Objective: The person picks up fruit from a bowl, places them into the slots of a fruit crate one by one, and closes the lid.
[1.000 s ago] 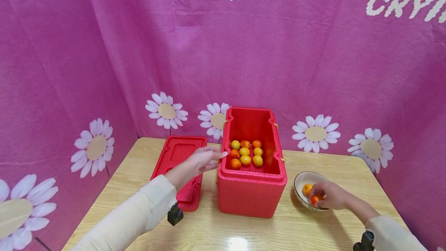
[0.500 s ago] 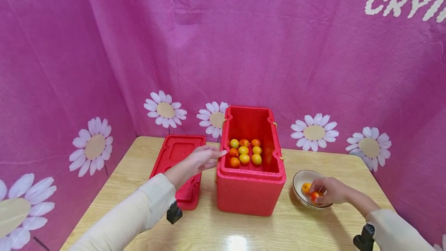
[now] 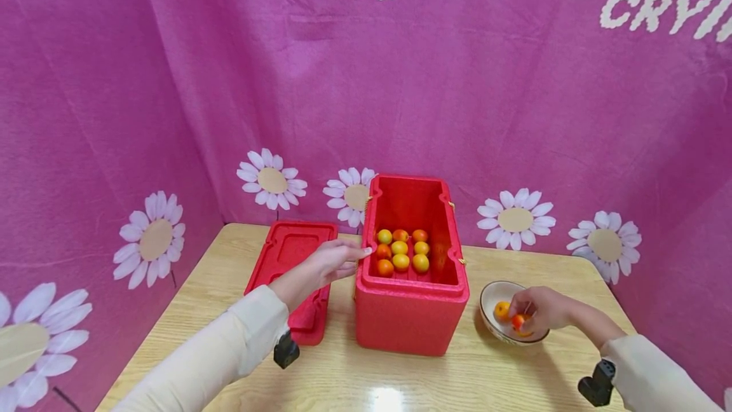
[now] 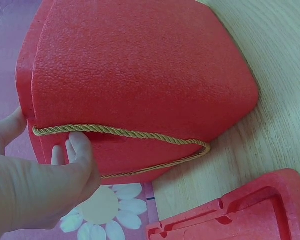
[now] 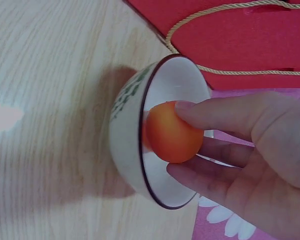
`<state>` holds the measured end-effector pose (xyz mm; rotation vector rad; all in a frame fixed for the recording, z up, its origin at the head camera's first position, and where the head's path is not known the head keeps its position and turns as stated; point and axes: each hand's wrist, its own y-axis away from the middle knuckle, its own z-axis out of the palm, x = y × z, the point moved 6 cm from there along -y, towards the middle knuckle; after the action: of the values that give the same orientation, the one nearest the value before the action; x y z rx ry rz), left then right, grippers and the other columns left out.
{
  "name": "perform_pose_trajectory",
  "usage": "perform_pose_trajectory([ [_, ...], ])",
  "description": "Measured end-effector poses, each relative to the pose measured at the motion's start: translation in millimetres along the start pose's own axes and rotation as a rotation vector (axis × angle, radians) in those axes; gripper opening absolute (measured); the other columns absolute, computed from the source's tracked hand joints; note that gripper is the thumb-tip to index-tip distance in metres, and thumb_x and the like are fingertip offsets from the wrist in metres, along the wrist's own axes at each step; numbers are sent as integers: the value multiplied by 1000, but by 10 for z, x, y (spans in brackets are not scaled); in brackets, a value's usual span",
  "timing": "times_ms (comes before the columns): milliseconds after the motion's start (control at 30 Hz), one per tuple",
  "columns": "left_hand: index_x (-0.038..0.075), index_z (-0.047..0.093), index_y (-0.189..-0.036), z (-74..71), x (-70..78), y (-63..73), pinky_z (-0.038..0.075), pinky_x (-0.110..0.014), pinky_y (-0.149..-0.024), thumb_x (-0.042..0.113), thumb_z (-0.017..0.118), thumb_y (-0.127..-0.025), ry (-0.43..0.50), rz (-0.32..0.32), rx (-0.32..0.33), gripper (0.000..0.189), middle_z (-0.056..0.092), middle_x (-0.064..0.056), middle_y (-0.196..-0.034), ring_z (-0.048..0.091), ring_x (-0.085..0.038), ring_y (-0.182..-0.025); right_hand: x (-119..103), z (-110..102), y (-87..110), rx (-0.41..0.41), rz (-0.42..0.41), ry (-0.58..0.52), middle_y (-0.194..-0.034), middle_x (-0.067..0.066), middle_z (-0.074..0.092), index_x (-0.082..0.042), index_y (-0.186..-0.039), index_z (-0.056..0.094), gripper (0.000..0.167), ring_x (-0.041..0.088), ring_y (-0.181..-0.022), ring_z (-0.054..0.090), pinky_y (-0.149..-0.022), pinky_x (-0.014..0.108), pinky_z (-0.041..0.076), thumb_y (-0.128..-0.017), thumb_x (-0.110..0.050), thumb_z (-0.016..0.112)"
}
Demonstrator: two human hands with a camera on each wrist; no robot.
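Note:
My right hand (image 3: pixel 546 307) pinches a round orange-red fruit (image 5: pixel 175 132) between thumb and fingers, at the mouth of a white bowl (image 5: pixel 172 82) with a dark rim. Another orange fruit (image 3: pixel 502 311) lies in the bowl. At the left rim of a red foam box (image 3: pixel 408 320), my left hand (image 3: pixel 334 259) holds the edge, thumb on top and fingers against the outer side. In the left wrist view those fingers are bent beside the gold rope (image 4: pixel 140 135). Several yellow and orange-red fruits (image 3: pixel 400 262) sit in rows on the box floor.
A red lid (image 3: pixel 291 247) lies flat on the wooden table (image 3: pixel 274 386), left of the box. Behind the table hangs a magenta cloth (image 3: pixel 412 81) with daisies and white lettering. The bowl stands to the right of the box.
My right hand has risen slightly at the bowl with the orange-red fruit in its fingers. My left hand stays at the box rim.

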<state>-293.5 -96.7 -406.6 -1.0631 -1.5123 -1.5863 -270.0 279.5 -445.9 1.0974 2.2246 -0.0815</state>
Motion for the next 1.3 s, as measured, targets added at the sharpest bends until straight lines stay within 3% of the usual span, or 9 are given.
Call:
perform_pose_trajectory([
  [367,2,55,-115,-13,-12,25,55,-35,-96,20,69,-87,-11,-7,3,37,63,-7,-101,66,-18,-86,-112,-112,-9,8,-31,-1,-86,5,67,-4,-91,64,17,6,-77,56,-71,21,53,-76,-2,71],
  [633,4,54,-121,-24,-29,31,55,-36,-95,24,70,-87,-40,-17,8,43,63,-11,-114,66,-23,-98,-199,-220,-3,38,-80,23,-85,7,68,-2,-93,64,18,7,-78,60,-72,22,55,-77,-5,72],
  [767,3,54,-121,-16,-40,35,55,-35,-95,23,70,-87,-31,-16,9,43,63,-11,-112,66,-22,-95,-233,-282,-6,54,-131,24,-85,9,68,0,-94,64,18,11,-78,62,-72,23,56,-78,-3,72],
  [900,2,54,-120,-8,-45,36,55,-35,-95,21,70,-87,-16,-6,7,41,64,-10,-108,66,-20,-91,-262,-343,-9,72,-182,14,-83,9,68,1,-94,63,17,5,-76,62,-71,23,56,-79,1,72],
  [1300,-1,54,-118,9,-5,32,55,-36,-97,19,69,-87,-5,27,3,40,63,-8,-103,65,-18,-87,-386,-561,-58,107,-162,35,-88,11,70,1,-98,64,22,5,-83,66,-74,22,57,-81,-8,74],
])
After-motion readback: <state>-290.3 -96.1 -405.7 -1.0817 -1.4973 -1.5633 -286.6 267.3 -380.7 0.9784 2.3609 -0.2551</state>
